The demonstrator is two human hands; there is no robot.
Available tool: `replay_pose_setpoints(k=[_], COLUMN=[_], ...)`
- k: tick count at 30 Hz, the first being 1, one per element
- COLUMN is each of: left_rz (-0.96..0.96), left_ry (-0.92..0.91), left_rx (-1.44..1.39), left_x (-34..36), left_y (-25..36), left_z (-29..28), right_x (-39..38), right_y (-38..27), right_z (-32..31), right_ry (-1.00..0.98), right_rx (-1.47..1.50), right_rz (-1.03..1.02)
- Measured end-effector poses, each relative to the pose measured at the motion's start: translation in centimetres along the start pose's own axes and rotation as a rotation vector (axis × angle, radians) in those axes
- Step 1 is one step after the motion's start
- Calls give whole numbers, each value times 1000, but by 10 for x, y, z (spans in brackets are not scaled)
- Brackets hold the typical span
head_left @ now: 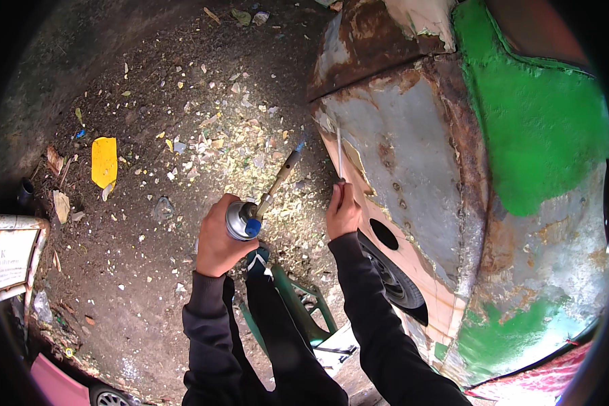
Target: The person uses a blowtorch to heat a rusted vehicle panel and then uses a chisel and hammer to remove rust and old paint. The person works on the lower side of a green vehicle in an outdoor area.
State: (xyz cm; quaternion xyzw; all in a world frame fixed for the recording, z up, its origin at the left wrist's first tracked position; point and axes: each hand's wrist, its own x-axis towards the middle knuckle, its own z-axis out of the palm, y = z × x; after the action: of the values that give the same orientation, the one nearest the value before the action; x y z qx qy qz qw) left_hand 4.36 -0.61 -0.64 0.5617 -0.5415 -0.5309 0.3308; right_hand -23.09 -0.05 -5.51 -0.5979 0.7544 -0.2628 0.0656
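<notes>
My left hand (216,237) is wrapped around the can of a gas blowtorch (240,220) with a blue knob. Its metal nozzle (277,181) points up and right, and a small blue flame shows at the tip. My right hand (345,213) grips a screwdriver (340,159) by its dark red handle. The slim shaft reaches forward along the edge of an old car body (413,155), its tip close to peeling pale paint (352,166). Bare grey metal, rust and a large green painted patch (534,128) cover the car. The nozzle is apart from the panel.
Paint flakes (230,135) litter the dirt ground. A yellow piece (104,162) lies to the left, near a white framed sign (10,254). Below my hands are a green plastic chair (294,311) and the car's wheel (396,277). A pink vehicle (57,382) is at lower left.
</notes>
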Motion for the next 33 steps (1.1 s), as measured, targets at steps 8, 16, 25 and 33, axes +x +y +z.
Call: replay_pose_setpoints(k=[8,16,25,33], left_rz=[-9,19,35,40], left_ry=[-20,-34,-54,-83], left_rx=[-5,-18,-17,30], left_x=[-2,0,5,10], left_y=[-6,0,1,3], left_z=[6,1,8,4], right_x=[7,16,-1,-9], right_y=[1,-11,16,-45], right_z=[9,2,3,-57], right_ry=[-15,-28,-110,-423], right_rx=[22,68,146,1302], right_rz=[-46,12,124,912])
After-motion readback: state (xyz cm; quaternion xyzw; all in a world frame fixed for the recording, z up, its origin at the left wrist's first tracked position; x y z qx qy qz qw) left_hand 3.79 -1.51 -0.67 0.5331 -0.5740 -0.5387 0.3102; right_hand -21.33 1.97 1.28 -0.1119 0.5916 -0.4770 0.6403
